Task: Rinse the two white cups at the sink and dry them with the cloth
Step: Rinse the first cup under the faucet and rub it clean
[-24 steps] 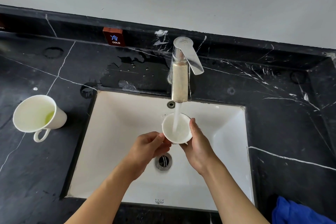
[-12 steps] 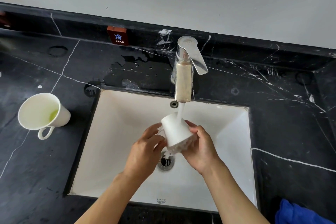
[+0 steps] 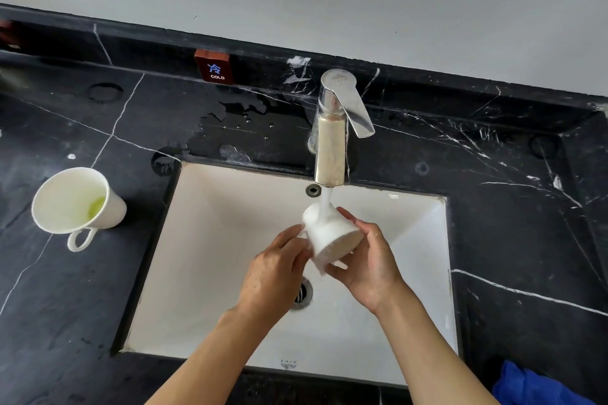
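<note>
Fingers of both hands curled round tipped cup (image 3: 329, 233) | left hand (image 3: 276, 273) | right hand (image 3: 368, 266) | under tap stream

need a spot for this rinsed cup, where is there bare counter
Bare counter lies right of the sink, between faucet and blue cloth. The left side holds the other cup; behind the faucet it is wet.

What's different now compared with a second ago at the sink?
The cup held in both hands was upright catching water; now it is tipped over, its mouth turned down toward the right hand, water running over its outside. The left hand still holds it. The other cup and the blue cloth stayed put.
</note>
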